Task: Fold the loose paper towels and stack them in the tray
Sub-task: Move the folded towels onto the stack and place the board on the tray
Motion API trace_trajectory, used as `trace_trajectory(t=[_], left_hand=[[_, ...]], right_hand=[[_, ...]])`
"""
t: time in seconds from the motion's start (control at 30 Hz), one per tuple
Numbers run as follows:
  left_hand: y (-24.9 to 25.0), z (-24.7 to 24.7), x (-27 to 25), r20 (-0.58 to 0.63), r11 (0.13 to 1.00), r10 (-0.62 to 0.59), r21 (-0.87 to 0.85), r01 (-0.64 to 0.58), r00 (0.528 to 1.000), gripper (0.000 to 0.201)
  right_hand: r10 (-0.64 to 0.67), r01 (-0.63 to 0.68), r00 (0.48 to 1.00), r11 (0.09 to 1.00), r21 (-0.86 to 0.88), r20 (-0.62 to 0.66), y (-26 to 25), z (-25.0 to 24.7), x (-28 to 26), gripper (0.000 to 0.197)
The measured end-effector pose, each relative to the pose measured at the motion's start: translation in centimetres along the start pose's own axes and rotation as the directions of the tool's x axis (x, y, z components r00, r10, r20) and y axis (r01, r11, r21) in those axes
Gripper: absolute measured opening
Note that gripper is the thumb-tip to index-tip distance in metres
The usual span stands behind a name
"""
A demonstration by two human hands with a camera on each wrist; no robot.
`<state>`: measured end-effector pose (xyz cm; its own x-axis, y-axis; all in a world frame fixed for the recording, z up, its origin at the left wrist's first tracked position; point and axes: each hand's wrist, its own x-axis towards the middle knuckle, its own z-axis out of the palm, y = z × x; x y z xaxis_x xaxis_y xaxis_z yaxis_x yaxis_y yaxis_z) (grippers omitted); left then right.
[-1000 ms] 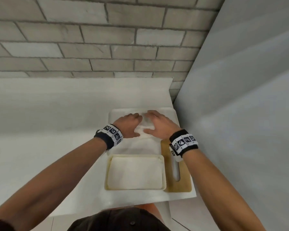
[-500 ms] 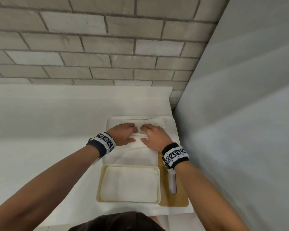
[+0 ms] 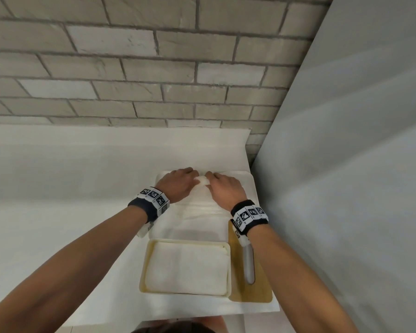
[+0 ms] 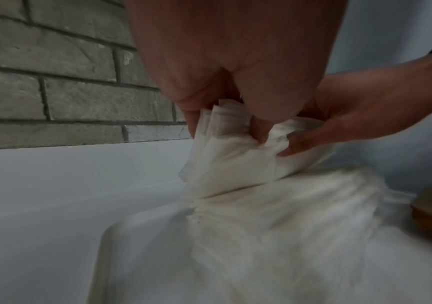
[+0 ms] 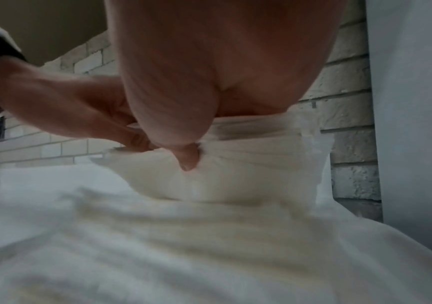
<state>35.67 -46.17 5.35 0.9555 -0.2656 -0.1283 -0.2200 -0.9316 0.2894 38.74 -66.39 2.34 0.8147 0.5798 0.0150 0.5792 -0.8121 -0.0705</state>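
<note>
A loose white paper towel (image 3: 197, 219) lies spread on the counter beyond the cream tray (image 3: 144, 267), which holds a stack of folded towels (image 3: 187, 267). My left hand (image 3: 178, 182) and right hand (image 3: 223, 188) meet at the towel's far middle. Both pinch a bunched fold of the paper towel (image 4: 230, 156), lifted off the sheet. In the right wrist view my right thumb (image 5: 187, 158) presses into the raised paper towel (image 5: 235, 170), with the left hand (image 5: 79, 115) beside it.
A wooden cutting board (image 3: 250, 294) with a slot handle lies under the tray's right side. A grey panel (image 3: 346, 188) stands close on the right. A brick wall (image 3: 130, 80) rises behind the white counter (image 3: 58, 212).
Both hands slid together toward the towel's far edge and went from lying flat on it to pinching up a fold between them.
</note>
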Motion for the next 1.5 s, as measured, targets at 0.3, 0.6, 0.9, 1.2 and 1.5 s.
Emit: trace_trajectory(t=[0.3,0.6,0.9,1.2,1.5], left_hand=[[1.3,-6.8,-5.5,-0.249,0.905,-0.023,-0.417,-0.086,0.968,0.084],[0.3,-6.4,-14.6,-0.206,0.806,-0.019,-0.583,-0.107,0.978,0.031],[-1.0,2.5,-21.1,0.017,0.777,0.022,-0.63,-0.006,1.0,0.022],[0.0,4.3,-20.1,0.062,0.89,-0.049,-0.45,0.071,0.997,0.036],[-0.5,2.5,-21.6,-0.06,0.977,-0.049,-0.208,0.036,0.997,0.057]], right_hand=[[-0.041,0.042,0.996,0.999,0.016,-0.074,-1.0,-12.5,-1.9,0.037],[0.089,-0.143,0.986,0.892,0.429,0.144,-5.9,-15.2,-12.4,0.065],[0.377,-0.335,0.914,0.496,0.801,0.149,-10.2,-3.9,-20.9,0.074],[0.526,-0.5,0.831,0.565,0.656,0.181,-11.8,-2.0,-20.9,0.059],[0.565,-0.494,0.825,0.731,0.471,-0.012,-12.2,-4.2,-21.1,0.055]])
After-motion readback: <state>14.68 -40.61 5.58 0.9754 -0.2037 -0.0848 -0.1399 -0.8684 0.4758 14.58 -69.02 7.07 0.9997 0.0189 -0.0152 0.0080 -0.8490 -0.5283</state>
